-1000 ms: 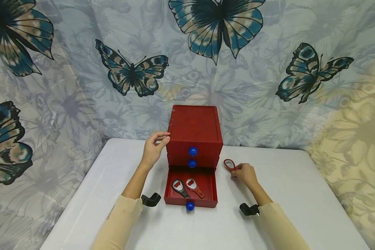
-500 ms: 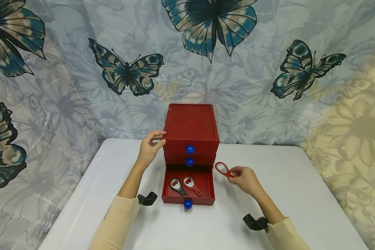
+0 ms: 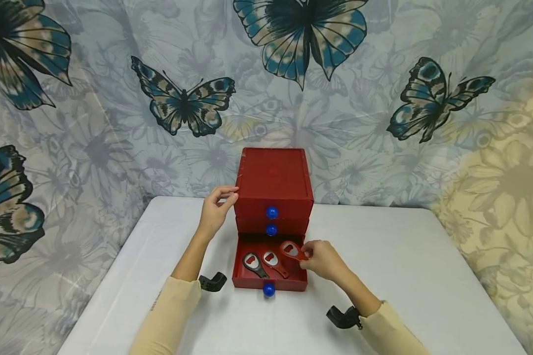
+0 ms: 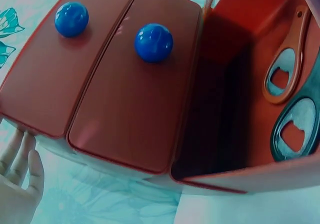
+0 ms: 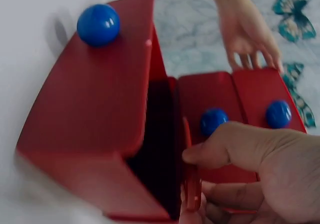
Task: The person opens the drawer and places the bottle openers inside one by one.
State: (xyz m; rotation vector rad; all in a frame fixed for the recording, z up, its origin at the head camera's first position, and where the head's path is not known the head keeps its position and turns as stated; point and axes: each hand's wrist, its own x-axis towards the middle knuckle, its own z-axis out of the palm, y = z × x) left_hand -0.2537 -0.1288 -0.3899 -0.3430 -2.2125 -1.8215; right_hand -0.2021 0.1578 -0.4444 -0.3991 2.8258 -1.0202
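A red drawer cabinet (image 3: 273,172) stands on the table with its bottom drawer (image 3: 290,284) pulled out. Inside lie a black bottle opener (image 3: 261,270) and a red bottle opener (image 3: 280,267), side by side. Between thumb and fingers, my right hand (image 3: 325,260) pinches another red bottle opener (image 3: 287,253) by its handle, over the drawer's right side. My left hand (image 3: 213,214) touches the cabinet's upper left edge with its fingertips, fingers extended. In the left wrist view its fingers (image 4: 18,156) lie along the cabinet's side.
Two closed drawers with blue knobs (image 3: 272,212) sit above the open one, whose own blue knob (image 3: 268,290) sticks out in front. A white-covered table (image 3: 382,256) extends around the cabinet. Behind it hangs a butterfly-printed cloth (image 3: 346,167).
My right hand has lifted the red bottle opener from the table right of the cabinet and carried it left over the open drawer. My left hand keeps its place on the cabinet.
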